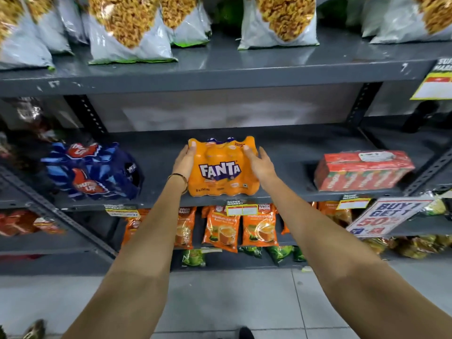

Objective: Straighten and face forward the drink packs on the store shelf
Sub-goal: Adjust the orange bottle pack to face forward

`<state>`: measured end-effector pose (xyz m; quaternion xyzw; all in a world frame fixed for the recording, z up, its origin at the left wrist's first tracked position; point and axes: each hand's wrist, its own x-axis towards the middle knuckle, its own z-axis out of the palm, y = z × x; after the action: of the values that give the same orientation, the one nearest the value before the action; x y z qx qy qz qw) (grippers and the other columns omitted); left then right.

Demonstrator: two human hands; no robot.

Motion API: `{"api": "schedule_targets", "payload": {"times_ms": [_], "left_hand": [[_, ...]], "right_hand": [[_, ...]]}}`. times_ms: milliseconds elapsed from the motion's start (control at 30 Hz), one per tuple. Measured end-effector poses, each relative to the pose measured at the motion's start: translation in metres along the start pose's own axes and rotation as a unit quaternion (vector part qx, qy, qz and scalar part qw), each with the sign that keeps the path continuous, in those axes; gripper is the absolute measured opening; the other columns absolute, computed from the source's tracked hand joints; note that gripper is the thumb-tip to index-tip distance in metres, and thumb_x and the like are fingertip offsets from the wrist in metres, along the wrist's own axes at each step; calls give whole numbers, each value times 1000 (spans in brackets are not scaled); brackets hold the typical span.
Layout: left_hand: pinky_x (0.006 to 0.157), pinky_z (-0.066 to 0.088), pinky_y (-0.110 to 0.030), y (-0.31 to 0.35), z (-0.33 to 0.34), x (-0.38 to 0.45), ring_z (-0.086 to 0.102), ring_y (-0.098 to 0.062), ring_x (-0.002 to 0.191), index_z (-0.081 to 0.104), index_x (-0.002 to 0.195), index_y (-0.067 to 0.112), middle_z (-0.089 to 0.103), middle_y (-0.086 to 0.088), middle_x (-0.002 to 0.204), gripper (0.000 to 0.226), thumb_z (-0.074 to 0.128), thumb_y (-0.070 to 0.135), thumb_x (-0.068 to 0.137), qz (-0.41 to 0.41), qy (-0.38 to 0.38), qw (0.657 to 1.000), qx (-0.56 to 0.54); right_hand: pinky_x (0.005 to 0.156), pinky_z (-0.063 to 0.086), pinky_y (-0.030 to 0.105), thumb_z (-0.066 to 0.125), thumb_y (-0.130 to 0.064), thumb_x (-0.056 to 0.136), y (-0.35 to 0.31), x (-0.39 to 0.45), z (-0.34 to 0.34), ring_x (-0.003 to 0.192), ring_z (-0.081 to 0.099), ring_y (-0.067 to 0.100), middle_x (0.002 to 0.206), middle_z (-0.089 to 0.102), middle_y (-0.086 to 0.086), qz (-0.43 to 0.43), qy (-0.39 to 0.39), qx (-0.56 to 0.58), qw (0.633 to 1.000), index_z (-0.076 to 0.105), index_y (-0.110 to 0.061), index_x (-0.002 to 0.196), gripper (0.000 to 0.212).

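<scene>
An orange Fanta pack stands at the front middle of the grey middle shelf, its logo facing me. My left hand presses on its left side with the thumb over the top corner. My right hand holds its right side, fingers against the wrap. To the left lies a blue Thums Up pack, tilted and turned at an angle. On the right a red carton pack rests skewed near the shelf front.
Snack bags fill the shelf above. Orange tea pouches hang below the middle shelf, with price labels on its edge. A "Buy 1 Get 1" sign sticks out at the lower right. Slotted uprights frame the bay.
</scene>
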<state>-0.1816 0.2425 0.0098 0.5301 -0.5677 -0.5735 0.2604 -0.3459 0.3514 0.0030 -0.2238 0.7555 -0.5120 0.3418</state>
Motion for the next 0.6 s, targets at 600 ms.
{"api": "schedule_targets", "payload": {"times_ms": [600], "left_hand": [[102,43,-52,2,46,-8,51,-32,124,25,146,33,46,-10,144,62,41,56,90,35,-29,998,43]], "right_hand": [[104,38,52,41,-60,88,9,11,-51,127,48,34,143,49,10,11,27,-3,1000,41,-24,139,62]]}}
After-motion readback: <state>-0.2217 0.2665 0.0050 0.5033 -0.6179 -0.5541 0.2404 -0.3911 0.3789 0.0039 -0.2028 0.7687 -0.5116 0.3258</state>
